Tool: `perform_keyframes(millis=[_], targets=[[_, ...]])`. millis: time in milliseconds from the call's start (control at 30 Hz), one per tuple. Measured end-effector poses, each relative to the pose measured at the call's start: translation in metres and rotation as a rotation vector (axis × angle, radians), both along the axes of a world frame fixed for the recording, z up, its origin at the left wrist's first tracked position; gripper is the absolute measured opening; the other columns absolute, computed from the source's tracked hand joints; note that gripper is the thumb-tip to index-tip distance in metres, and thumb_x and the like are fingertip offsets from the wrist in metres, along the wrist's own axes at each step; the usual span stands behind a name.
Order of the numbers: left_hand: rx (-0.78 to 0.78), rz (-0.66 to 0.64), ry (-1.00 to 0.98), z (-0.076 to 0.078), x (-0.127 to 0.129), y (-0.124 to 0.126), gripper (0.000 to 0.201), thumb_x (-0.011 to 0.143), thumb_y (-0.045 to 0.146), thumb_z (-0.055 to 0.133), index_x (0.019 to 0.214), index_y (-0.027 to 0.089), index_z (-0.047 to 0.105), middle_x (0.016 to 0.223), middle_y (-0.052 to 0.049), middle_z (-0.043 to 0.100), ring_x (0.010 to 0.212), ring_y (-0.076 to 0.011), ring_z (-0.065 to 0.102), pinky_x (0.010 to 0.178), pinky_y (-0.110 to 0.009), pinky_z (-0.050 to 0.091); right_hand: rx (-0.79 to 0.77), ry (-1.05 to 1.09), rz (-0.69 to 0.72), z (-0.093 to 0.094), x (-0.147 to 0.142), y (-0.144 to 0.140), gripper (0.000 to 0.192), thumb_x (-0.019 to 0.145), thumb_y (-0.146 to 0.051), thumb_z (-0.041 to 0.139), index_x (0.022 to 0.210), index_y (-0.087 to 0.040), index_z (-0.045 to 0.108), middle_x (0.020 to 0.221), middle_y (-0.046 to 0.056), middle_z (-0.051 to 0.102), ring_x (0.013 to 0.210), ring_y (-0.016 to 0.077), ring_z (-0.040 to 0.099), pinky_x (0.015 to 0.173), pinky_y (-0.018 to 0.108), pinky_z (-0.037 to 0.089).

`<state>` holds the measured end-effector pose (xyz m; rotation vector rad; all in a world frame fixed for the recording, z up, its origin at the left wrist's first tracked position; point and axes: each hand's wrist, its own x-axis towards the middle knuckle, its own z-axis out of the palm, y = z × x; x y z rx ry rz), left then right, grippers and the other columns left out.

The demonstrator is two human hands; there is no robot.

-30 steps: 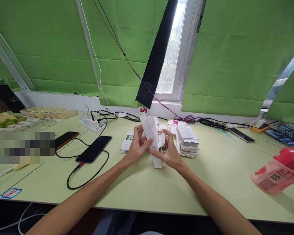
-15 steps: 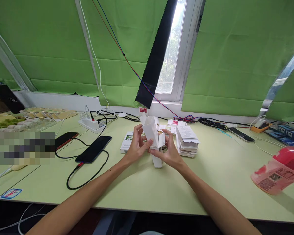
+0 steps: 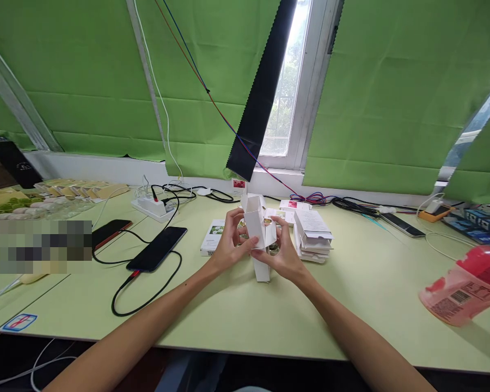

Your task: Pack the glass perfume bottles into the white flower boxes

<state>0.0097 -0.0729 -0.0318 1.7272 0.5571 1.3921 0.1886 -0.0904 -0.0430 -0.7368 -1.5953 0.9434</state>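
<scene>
A small white cardboard box [image 3: 255, 222] is held up between both hands at the middle of the table, its top end open. My left hand [image 3: 231, 239] is closed on its left side, the thumb pressed to the near face. On the other side my right hand [image 3: 281, 249] grips the box low down, near a loose flap. Below the hands a white cardboard piece [image 3: 262, 270] reaches toward the tabletop; whether it belongs to the same box I cannot tell. Behind the left hand lies a white box with a green plant picture [image 3: 209, 239]. Right of the hands sits a stack of flattened white cartons [image 3: 311, 228].
On the left lie a phone on a black cable [image 3: 157, 249], a second phone [image 3: 112, 231] and a white power strip [image 3: 151, 209]. Egg trays [image 3: 36, 208] stand at the far left. A red-lidded pink container [image 3: 459, 286] is at the right, with a dark handset [image 3: 402, 224] behind.
The box's top flaps have shifted, and its upper end now looks squarer and more upright. Both hands have kept their hold and barely moved.
</scene>
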Motion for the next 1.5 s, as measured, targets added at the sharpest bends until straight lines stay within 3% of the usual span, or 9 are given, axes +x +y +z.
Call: perform_keyframes(millis=[500, 700, 833, 967, 1100, 1233, 1500], targets=[[-0.048, -0.022, 0.052, -0.001, 0.000, -0.002, 0.066, 0.088, 0.044, 0.078, 0.138, 0.034, 0.036, 0.138, -0.009, 0.052, 0.097, -0.0201, 0.071, 0.076, -0.031, 0.060, 0.005, -0.015, -0.014, -0.003, 0.001, 0.001, 0.096, 0.067, -0.050, 0.093, 0.137, -0.033, 0.030, 0.129, 0.009, 0.067, 0.113, 0.0279, 0.069, 0.101, 0.047, 0.054], [0.017, 0.042, 0.038, 0.002, -0.003, -0.001, 0.078, 0.089, 0.053, 0.075, 0.149, 0.036, 0.029, 0.139, -0.012, 0.053, 0.093, -0.0191, 0.070, 0.070, -0.027, 0.057, 0.003, -0.031, 0.006, 0.001, -0.001, -0.003, 0.091, 0.072, -0.046, 0.089, 0.139, -0.030, 0.029, 0.128, 0.009, 0.065, 0.116, 0.0284, 0.066, 0.105, 0.049, 0.051], [0.053, 0.118, 0.033, 0.010, -0.006, -0.003, 0.089, 0.090, 0.062, 0.069, 0.160, 0.036, 0.019, 0.125, -0.010, 0.059, 0.078, -0.0157, 0.065, 0.067, -0.029, 0.056, -0.005, -0.066, 0.021, 0.002, -0.001, -0.005, 0.094, 0.071, -0.042, 0.089, 0.141, -0.029, 0.028, 0.130, 0.011, 0.064, 0.122, 0.0304, 0.064, 0.107, 0.052, 0.049], [0.129, 0.202, 0.020, 0.018, -0.006, -0.005, 0.098, 0.086, 0.075, 0.065, 0.162, 0.032, 0.021, 0.131, -0.013, 0.057, 0.086, -0.0192, 0.063, 0.075, -0.032, 0.056, 0.001, -0.106, 0.028, 0.001, 0.000, -0.006, 0.095, 0.070, -0.038, 0.090, 0.142, -0.029, 0.029, 0.131, 0.011, 0.064, 0.123, 0.0303, 0.063, 0.108, 0.052, 0.049], [0.144, 0.210, 0.005, 0.019, -0.007, -0.007, 0.094, 0.086, 0.074, 0.065, 0.160, 0.033, 0.026, 0.129, -0.011, 0.058, 0.091, -0.0208, 0.061, 0.081, -0.034, 0.057, 0.009, -0.117, 0.035, 0.000, 0.000, -0.006, 0.094, 0.071, -0.039, 0.090, 0.142, -0.031, 0.029, 0.131, 0.010, 0.063, 0.121, 0.0293, 0.064, 0.108, 0.052, 0.048], [0.098, 0.223, 0.026, 0.017, -0.009, -0.008, 0.082, 0.087, 0.069, 0.068, 0.153, 0.035, 0.036, 0.112, -0.006, 0.059, 0.079, -0.0187, 0.057, 0.065, -0.029, 0.052, 0.022, -0.120, 0.042, 0.001, 0.000, -0.006, 0.092, 0.072, -0.040, 0.090, 0.141, -0.031, 0.029, 0.127, 0.009, 0.064, 0.118, 0.0282, 0.065, 0.106, 0.051, 0.050], [0.105, 0.185, 0.043, 0.007, -0.007, -0.003, 0.068, 0.089, 0.060, 0.071, 0.143, 0.036, 0.036, 0.120, -0.006, 0.057, 0.078, -0.0153, 0.057, 0.061, -0.026, 0.050, 0.020, -0.116, 0.047, 0.003, 0.001, -0.006, 0.091, 0.073, -0.039, 0.089, 0.140, -0.030, 0.028, 0.125, 0.009, 0.065, 0.113, 0.0272, 0.066, 0.103, 0.049, 0.051]])
